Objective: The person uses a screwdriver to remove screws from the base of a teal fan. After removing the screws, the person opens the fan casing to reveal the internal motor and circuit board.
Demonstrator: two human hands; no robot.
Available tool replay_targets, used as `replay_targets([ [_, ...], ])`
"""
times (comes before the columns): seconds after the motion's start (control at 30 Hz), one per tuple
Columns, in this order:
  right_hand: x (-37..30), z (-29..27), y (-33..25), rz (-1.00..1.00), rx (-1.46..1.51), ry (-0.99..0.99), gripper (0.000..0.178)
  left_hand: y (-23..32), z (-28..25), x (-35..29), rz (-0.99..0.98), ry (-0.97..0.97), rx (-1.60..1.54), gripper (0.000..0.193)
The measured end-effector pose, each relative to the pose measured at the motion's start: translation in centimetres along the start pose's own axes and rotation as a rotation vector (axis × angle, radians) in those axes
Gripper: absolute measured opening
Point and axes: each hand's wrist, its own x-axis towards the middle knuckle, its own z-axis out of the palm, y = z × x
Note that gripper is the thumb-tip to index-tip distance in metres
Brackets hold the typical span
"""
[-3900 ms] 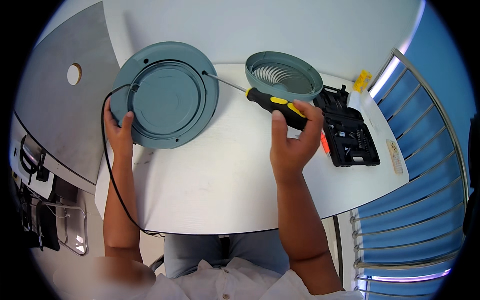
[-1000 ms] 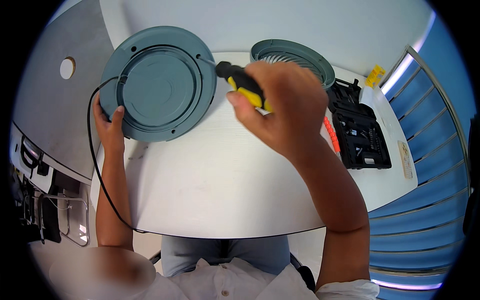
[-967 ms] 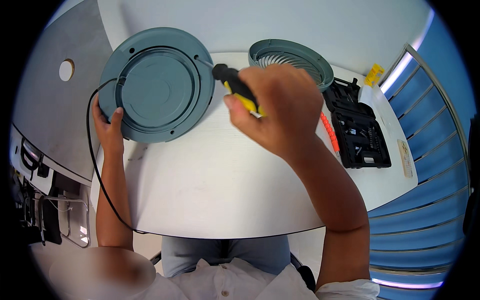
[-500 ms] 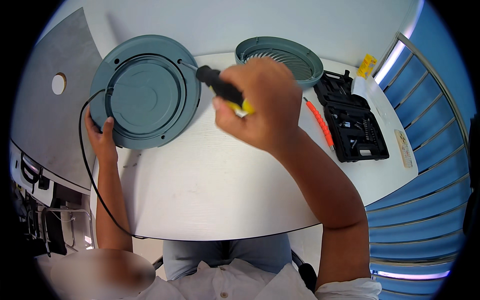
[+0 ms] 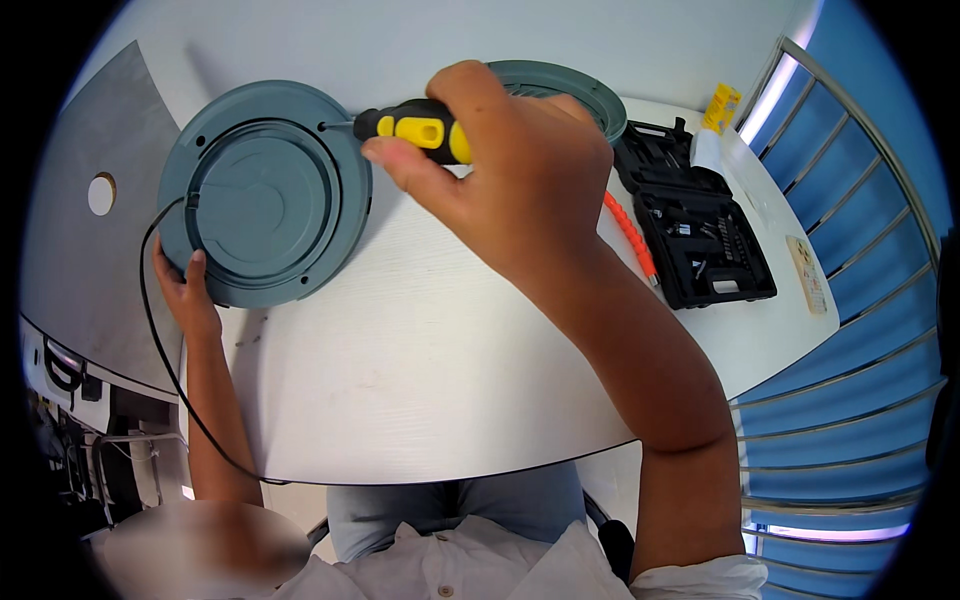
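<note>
My left hand [image 5: 190,294] grips the lower left rim of a round grey-green fan base [image 5: 265,205], thumb on the face and fingers behind. The base is tilted up so its ringed underside faces me. A black cord [image 5: 160,330] leaves its left side and hangs down past my left forearm. In my right hand [image 5: 520,165] is a black and yellow screwdriver [image 5: 415,130], held by the handle and pointing left. Its thin shaft reaches the screw hole at the upper right of the base; the tip inside the hole is hidden.
Behind my right hand lies a round grey-green fan grille [image 5: 575,85]. To the right are an open black tool case [image 5: 705,245], an orange flexible shaft [image 5: 632,240], a yellow packet [image 5: 721,105] and a pale remote-like panel [image 5: 806,272]. A metal railing [image 5: 880,165] borders the white table [image 5: 420,400].
My right hand and the screwdriver have turned, so the handle now lies nearly level, its shaft still at the same hole. The whole view has shifted slightly.
</note>
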Motion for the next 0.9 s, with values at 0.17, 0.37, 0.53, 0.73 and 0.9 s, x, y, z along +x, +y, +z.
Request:
replay_targets([
  [0.17,-0.3,0.4,0.2,-0.050,0.053,-0.022,0.036,0.1,-0.1,0.1,0.010,0.002,0.027,0.060],
  [0.37,-0.1,0.3,0.2,0.049,0.125,-0.068,0.036,0.6,0.1,-0.2,-0.002,-0.012,0.026,0.060],
  [0.53,-0.4,0.6,-1.1,0.060,0.117,-0.181,0.035,0.5,0.2,-0.6,0.073,-0.037,0.162,0.069],
  [0.73,-0.3,1.3,0.3,0.137,0.209,-0.129,0.031,1.3,0.6,-0.6,0.025,-0.095,0.097,0.082],
  [0.9,0.1,1.1,0.6,0.183,0.233,-0.156,0.028,0.5,0.3,-0.8,-0.126,-0.135,-0.114,0.093],
])
